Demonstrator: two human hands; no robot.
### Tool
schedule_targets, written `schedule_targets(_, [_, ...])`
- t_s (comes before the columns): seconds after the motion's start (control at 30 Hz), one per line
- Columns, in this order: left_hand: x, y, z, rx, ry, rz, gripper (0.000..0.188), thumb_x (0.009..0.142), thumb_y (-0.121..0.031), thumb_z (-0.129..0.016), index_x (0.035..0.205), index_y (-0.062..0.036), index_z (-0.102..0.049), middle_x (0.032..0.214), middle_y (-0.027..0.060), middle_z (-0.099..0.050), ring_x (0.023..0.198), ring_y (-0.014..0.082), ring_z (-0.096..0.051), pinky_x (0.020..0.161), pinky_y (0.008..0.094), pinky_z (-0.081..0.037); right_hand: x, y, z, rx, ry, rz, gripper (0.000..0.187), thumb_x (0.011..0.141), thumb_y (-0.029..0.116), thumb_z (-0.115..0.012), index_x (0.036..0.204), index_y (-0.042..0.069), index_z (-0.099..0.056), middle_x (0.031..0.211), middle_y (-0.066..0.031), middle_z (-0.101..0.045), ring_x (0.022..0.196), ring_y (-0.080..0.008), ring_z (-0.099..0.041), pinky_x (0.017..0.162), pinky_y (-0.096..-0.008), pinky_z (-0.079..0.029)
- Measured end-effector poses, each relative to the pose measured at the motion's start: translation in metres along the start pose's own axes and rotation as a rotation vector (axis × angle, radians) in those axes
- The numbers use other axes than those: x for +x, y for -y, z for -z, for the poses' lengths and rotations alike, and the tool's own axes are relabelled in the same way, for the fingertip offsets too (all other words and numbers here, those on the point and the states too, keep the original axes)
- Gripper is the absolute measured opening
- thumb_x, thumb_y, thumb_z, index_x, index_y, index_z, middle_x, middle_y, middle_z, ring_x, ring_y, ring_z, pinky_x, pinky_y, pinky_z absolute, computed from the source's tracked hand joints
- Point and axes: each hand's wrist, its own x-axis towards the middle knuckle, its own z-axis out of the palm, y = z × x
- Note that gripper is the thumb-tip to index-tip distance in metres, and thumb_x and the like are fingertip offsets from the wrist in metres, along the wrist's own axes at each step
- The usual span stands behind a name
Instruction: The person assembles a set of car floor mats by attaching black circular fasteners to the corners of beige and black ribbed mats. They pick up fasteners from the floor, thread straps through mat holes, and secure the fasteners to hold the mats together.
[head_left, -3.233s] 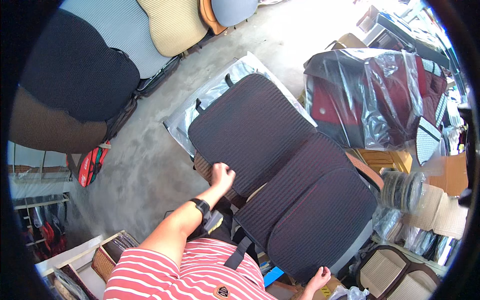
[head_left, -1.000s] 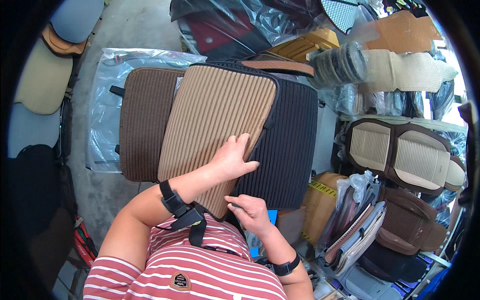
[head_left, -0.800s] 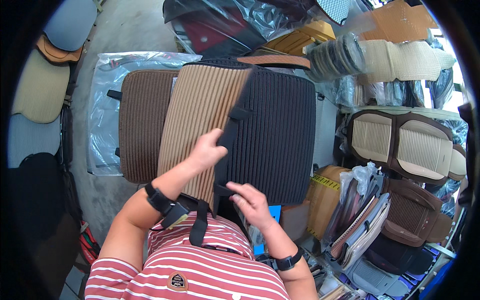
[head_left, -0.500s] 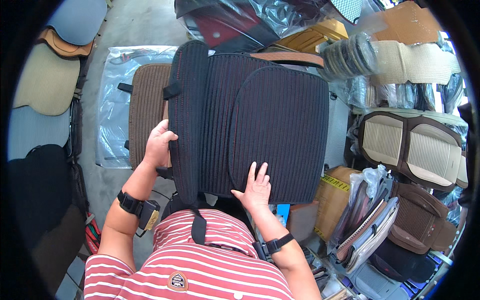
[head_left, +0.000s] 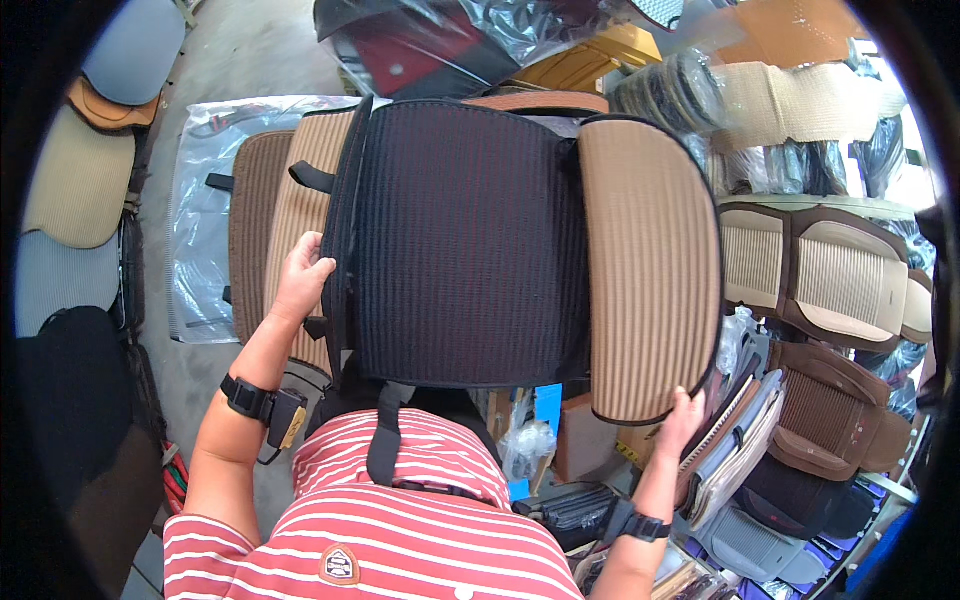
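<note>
A large black ribbed car seat cover (head_left: 465, 240) with fine red lines lies spread in front of me. Its right end is folded over, baring a tan striped underside (head_left: 650, 270) edged in black. My left hand (head_left: 303, 278) is closed on the raised left flap, thumb on the edge; a tan striped back and a black strap (head_left: 311, 177) show beyond it. At the lower right corner of the tan flap, my right hand (head_left: 682, 425) grips the edge. Another strap (head_left: 384, 440) hangs from the cover's near edge against my shirt.
Under the cover at left lie a brown ribbed seat cover (head_left: 250, 240) and a clear plastic bag (head_left: 193, 230). Stacked seat covers (head_left: 78, 190) line the left side. Plastic-wrapped goods (head_left: 450, 50) stand at the back. More seat covers (head_left: 850, 285) and cartons fill the right.
My right hand has gone from lying on the cover to gripping its right end, which is now unfolded rightward with its tan side up. The left flap now stands more upright.
</note>
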Motion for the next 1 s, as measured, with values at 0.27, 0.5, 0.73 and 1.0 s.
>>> schedule_targets(0.27, [-0.008,0.004,-0.042,0.244,-0.166,-0.051,0.017,0.082,0.001,-0.051,0.098,0.0013,-0.054,0.091,0.0056,-0.058,0.087,0.0134,-0.054,0.08,0.0264,-0.043,0.107,-0.146,0.106,-0.231,-0.132,-0.082,0.028,0.085,0.007,-0.05,0.111,-0.005,-0.052,0.104,-0.0124,-0.06,0.093,-0.0217,-0.055,0.086,-0.0322,-0.041])
schedule_targets(0.5, [-0.018,0.007,-0.03,0.352,-0.316,-0.058,0.008,0.082,0.0,-0.052,0.09,-0.0008,-0.053,0.08,0.0026,-0.057,0.075,0.01,-0.053,0.071,0.0246,-0.043,0.145,-0.158,0.055,-0.821,-0.032,-0.094,0.033,0.08,0.022,-0.055,0.107,0.003,-0.059,0.1,-0.0211,-0.062,0.093,-0.0342,-0.06,0.081,-0.0403,-0.047])
schedule_targets(0.73, [-0.014,-0.004,-0.028,0.381,-0.354,-0.086,0.005,0.083,0.0,-0.052,0.088,-0.0022,-0.053,0.078,0.0011,-0.055,0.073,0.0088,-0.051,0.071,0.0233,-0.042,0.032,-0.117,-0.144,-0.113,0.487,-0.29,0.039,0.076,0.032,-0.071,0.094,-0.001,-0.059,0.073,-0.0087,-0.061,0.066,-0.0166,-0.057,0.064,-0.03,-0.046])
schedule_targets(1.0, [-0.039,-0.059,0.068,0.627,-0.494,-0.269,0.009,0.084,-0.003,-0.053,0.093,0.0001,-0.053,0.085,0.0013,-0.055,0.082,0.0092,-0.049,0.077,0.0249,-0.041,0.0,-0.005,-0.149,0.158,0.677,0.094,0.042,0.079,0.02,-0.062,0.109,-0.008,-0.052,0.092,-0.0226,-0.064,0.086,-0.0279,-0.065,0.075,-0.0348,-0.05])
